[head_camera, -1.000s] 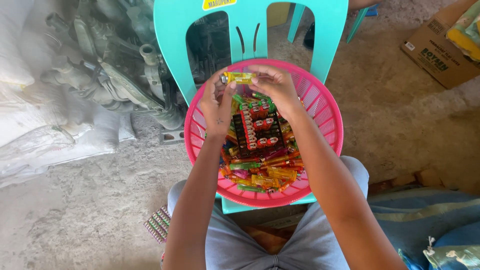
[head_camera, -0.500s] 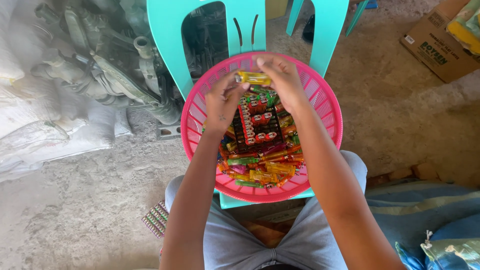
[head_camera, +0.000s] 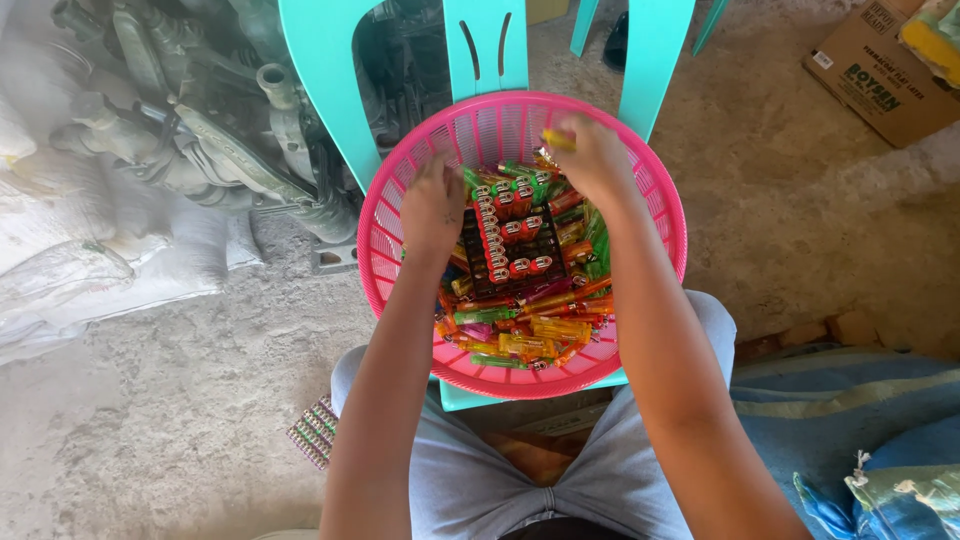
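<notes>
A pink plastic basket (head_camera: 385, 265) sits on a teal plastic chair (head_camera: 487, 45) in front of my knees. It holds several colourful lighters (head_camera: 535, 330), and in the middle lies a black tray (head_camera: 510, 245) of red-topped lighters. At the basket's far side my right hand (head_camera: 592, 162) pinches a yellow lighter (head_camera: 557, 140) at its fingertips. My left hand (head_camera: 432, 205) is inside the basket near the left wall, with its back up and fingers curled down among the lighters. What its fingers hold is hidden.
Grey metal engine parts (head_camera: 215, 120) and white sacks (head_camera: 90, 270) lie to the left on the concrete floor. A cardboard box (head_camera: 880, 70) stands at the upper right, with blue sacks (head_camera: 850, 420) at the lower right. A small flat pack (head_camera: 315, 432) lies beside my left knee.
Both hands held the yellow lighter together above the basket. My left hand has let go and dropped to the basket's left side, while my right hand has carried the lighter toward the far rim.
</notes>
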